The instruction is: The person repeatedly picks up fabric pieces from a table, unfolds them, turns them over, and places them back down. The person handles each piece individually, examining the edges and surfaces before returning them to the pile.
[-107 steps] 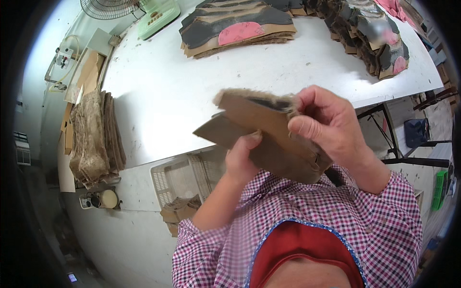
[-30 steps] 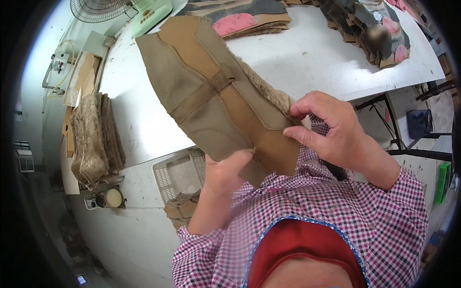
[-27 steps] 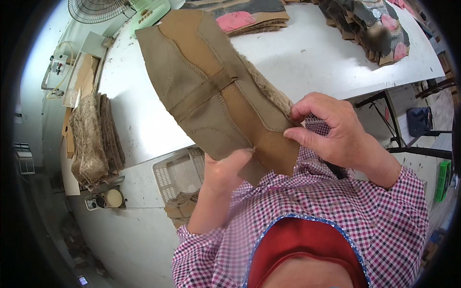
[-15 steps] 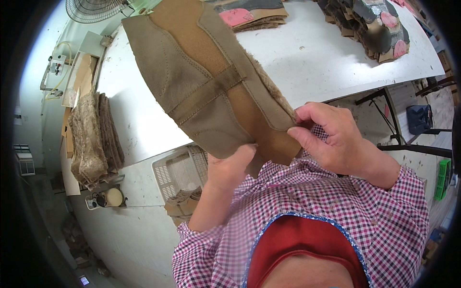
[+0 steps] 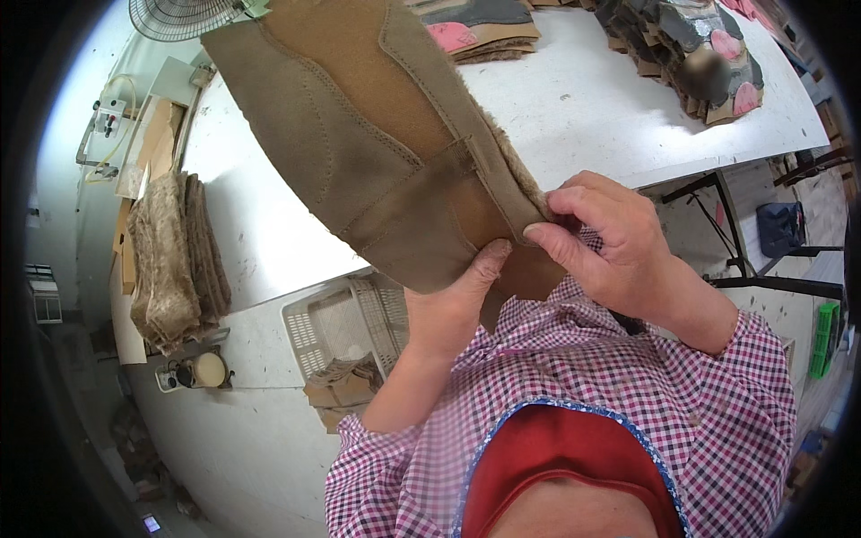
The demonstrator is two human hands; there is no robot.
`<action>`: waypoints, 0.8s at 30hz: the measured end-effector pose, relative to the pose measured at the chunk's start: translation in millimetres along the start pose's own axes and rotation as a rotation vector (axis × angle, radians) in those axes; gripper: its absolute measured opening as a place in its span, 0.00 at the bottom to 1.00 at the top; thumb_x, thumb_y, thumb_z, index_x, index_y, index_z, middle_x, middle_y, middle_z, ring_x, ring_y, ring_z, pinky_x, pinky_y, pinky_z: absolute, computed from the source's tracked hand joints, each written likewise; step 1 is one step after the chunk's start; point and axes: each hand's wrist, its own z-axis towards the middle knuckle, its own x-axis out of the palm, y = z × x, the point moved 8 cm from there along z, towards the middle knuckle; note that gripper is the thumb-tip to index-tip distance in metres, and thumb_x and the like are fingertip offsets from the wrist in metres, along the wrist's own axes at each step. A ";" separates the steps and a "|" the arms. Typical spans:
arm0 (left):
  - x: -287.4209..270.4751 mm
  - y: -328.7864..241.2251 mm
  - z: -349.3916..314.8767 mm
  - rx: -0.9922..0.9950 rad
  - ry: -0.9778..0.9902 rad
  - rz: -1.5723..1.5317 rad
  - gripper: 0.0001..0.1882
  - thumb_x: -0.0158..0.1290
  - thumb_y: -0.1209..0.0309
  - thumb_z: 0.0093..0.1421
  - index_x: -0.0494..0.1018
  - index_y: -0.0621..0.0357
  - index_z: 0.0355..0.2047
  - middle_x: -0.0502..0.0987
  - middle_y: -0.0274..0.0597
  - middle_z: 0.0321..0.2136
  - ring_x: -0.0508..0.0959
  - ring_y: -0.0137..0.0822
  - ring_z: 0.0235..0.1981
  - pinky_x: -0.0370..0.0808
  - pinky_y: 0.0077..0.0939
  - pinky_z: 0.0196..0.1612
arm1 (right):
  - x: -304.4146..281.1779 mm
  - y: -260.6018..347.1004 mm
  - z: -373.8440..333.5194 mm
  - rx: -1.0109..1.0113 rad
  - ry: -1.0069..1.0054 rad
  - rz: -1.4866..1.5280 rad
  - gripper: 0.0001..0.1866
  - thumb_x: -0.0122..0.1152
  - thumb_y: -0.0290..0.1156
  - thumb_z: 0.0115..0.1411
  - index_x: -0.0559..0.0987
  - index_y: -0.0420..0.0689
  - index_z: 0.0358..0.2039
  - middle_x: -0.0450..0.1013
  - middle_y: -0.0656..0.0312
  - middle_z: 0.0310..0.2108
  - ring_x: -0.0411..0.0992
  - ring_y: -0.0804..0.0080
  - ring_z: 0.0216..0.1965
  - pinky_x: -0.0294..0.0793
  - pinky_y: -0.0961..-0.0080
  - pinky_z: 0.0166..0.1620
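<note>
Far left of the frame, a pile of shaggy brown fleece pieces (image 5: 170,264) lies layered lengthwise on the white tabletop (image 5: 256,215), probably to leave the middle free. Lower down, a white slotted plastic basket (image 5: 303,345) has brown flat pieces at its near end. And here's the centrepiece: a long olive-brown stitched panel with a tan middle strip and fleece-edged right side (image 5: 350,152), held up from upper left to centre, its outer face toward the camera. The left hand (image 5: 453,305) grips its lower part, thumb pressed on top, fingers hidden beneath, seemingly bearing the weight. Top centre, black-and-tan layered pieces with a pink patch (image 5: 493,31) sit stacked. The right hand (image 5: 614,238) pinches the fleecy border between thumb and fingers, apparently to steady that edge. Upper right, dark overlapping pieces with pink patches (image 5: 673,54) sit well apart.
</note>
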 end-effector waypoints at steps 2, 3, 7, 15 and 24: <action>3.2 0.6 0.2 -0.015 0.038 -0.058 0.17 0.61 0.76 0.56 0.72 0.68 0.45 0.77 0.41 0.39 0.76 0.32 0.39 0.75 0.25 0.42 | 0.7 4.8 -0.4 -0.030 -0.015 0.010 0.07 0.65 0.24 0.53 0.75 0.37 0.29 0.69 0.57 0.21 0.68 0.68 0.21 0.67 0.73 0.24; 5.4 1.4 0.1 -0.024 0.056 -0.088 0.17 0.61 0.76 0.56 0.72 0.68 0.45 0.77 0.41 0.39 0.76 0.32 0.39 0.75 0.25 0.42 | 0.7 1.6 -2.8 0.015 -0.006 0.069 0.06 0.64 0.23 0.53 0.75 0.37 0.29 0.69 0.58 0.21 0.68 0.69 0.21 0.67 0.74 0.25; 11.8 3.5 -1.7 -0.053 0.054 -0.198 0.17 0.60 0.76 0.57 0.71 0.67 0.46 0.78 0.41 0.39 0.77 0.33 0.38 0.75 0.25 0.42 | 2.1 -9.5 -9.7 0.176 0.003 0.260 0.06 0.63 0.22 0.54 0.74 0.36 0.29 0.69 0.59 0.22 0.67 0.73 0.22 0.67 0.77 0.27; 14.7 12.1 -6.0 -0.113 0.079 -0.105 0.18 0.62 0.72 0.56 0.73 0.66 0.46 0.78 0.41 0.40 0.77 0.33 0.39 0.75 0.26 0.43 | -0.4 -6.2 -1.1 0.242 0.017 0.349 0.05 0.60 0.23 0.57 0.74 0.36 0.31 0.71 0.59 0.24 0.68 0.77 0.24 0.68 0.79 0.29; 20.3 16.5 -5.6 -0.146 0.167 -0.032 0.19 0.62 0.73 0.56 0.73 0.65 0.46 0.78 0.41 0.41 0.77 0.33 0.40 0.75 0.26 0.43 | -5.3 -3.8 4.8 0.249 -0.005 0.355 0.05 0.59 0.23 0.58 0.74 0.36 0.33 0.71 0.61 0.24 0.67 0.79 0.24 0.68 0.82 0.29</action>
